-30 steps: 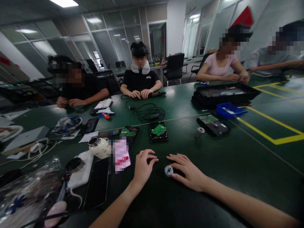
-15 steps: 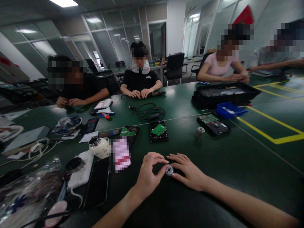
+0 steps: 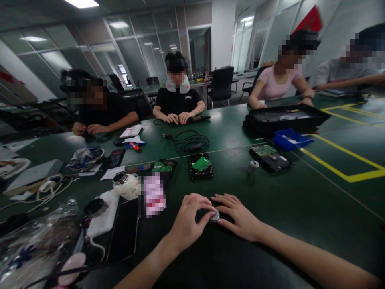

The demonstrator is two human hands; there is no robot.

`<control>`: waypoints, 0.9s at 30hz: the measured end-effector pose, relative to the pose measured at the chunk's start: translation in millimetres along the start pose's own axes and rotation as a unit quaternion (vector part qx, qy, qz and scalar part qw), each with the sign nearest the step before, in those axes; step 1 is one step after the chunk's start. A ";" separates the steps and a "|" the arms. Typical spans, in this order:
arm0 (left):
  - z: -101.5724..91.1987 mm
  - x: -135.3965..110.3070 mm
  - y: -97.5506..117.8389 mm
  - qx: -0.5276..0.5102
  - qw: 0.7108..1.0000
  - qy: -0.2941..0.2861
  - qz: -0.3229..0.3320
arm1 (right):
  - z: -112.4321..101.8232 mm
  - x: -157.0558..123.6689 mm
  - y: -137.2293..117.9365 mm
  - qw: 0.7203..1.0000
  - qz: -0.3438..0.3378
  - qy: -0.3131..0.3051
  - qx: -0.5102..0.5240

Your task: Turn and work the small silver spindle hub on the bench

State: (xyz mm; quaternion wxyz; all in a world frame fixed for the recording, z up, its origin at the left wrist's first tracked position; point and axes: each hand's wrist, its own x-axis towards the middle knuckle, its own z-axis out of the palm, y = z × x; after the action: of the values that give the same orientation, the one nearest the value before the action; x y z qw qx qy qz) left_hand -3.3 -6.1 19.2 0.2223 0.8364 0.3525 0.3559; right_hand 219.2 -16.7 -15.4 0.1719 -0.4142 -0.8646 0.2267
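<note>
A small silver metal cylinder, round-topped like a little motor, stands on the green table between my hands. My right hand steadies it with thumb and forefinger at its sides, the other fingers stretched over the table. Thumb and forefinger of my left hand are pinched together over its top, hiding part of the face; whatever sits between those tips is too small to make out. A similar silver cylinder stands farther back on the right. Beyond my hands lies a hard drive with a loose green circuit board on it.
On my left are a phone, a white power bank, a cream bottle and a pink packet. Another drive, a blue tray and a black bin sit at right. Several people sit across.
My left fingertips have closed together and shifted over the cylinder's top, covering its holes. My right hand stays put. Across the table, the person in pink has moved their hands apart.
</note>
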 end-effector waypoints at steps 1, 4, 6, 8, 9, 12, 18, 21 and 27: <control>-0.2 -0.2 1.0 -0.002 1.000 -0.003 0.001 | -0.1 0.1 -0.2 1.000 0.000 -0.001 0.000; 0.1 -1.2 3.0 -0.003 1.000 -0.014 0.006 | -0.3 0.7 -0.2 1.000 0.001 -0.002 0.000; 0.5 -2.0 3.2 0.004 1.000 -0.016 0.006 | -0.3 1.0 -0.1 1.000 0.001 -0.001 0.002; 0.4 -2.3 3.0 0.014 1.000 -0.015 0.006 | -0.1 1.1 0.1 1.000 0.001 0.000 0.004; 0.2 -2.2 3.1 0.018 1.000 -0.017 0.008 | 0.1 1.1 0.2 1.000 0.001 0.001 0.003; -1.2 -1.1 4.5 0.023 0.999 -0.029 0.010 | 1.1 0.8 0.9 1.000 -0.002 0.003 -0.003; 1.6 -0.4 6.7 0.025 0.999 -0.030 0.001 | 3.7 0.3 2.7 1.000 -0.007 0.007 -0.011; 6.8 -2.5 3.8 0.023 1.000 -0.002 -0.007 | 3.9 0.4 2.9 1.000 -0.005 0.010 -0.011; 11.9 -4.4 1.4 0.008 1.000 0.023 -0.006 | 1.9 0.7 1.8 1.000 -0.003 0.003 -0.011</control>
State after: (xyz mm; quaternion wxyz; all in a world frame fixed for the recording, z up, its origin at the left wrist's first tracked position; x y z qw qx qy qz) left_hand 4.0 -11.8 10.5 0.2095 0.8273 0.3659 0.3711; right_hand 218.9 -15.6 -17.8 0.1703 -0.4141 -0.8677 0.2160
